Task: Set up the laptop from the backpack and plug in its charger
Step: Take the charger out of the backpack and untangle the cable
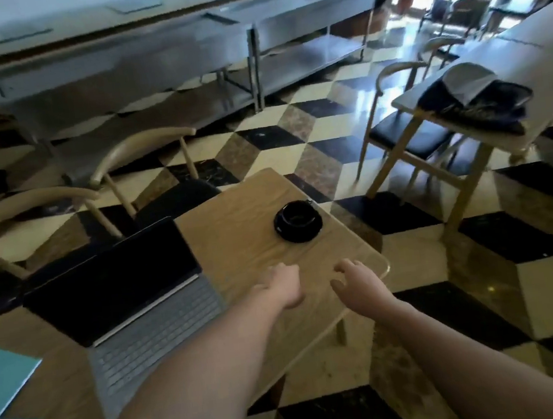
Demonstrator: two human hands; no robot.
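- At the centre of the frame, both bare forearms reach forward from the lower edge over the wooden worktop [244,213], side by side.
- The left hand [282,286] lies low over the worktop, just right of the laptop, its fingers stretched forward and holding nothing; whether it touches the wood cannot be told.
- The right hand [357,281] hovers near the worktop's right edge, fingers loosely spread and a little curled — empty.
- The laptop [134,304] stands open at the left of the worktop, screen dark, grey keyboard toward the person; the left forearm crosses in front of its lower corner.
- A black cup on a saucer [297,220] sits beyond the hands, apart from both.
- The dark backpack [476,103] lies on a second table in the upper right of the frame — well apart from the hands.
- Teal sheets [2,388] show at the lower left edge.
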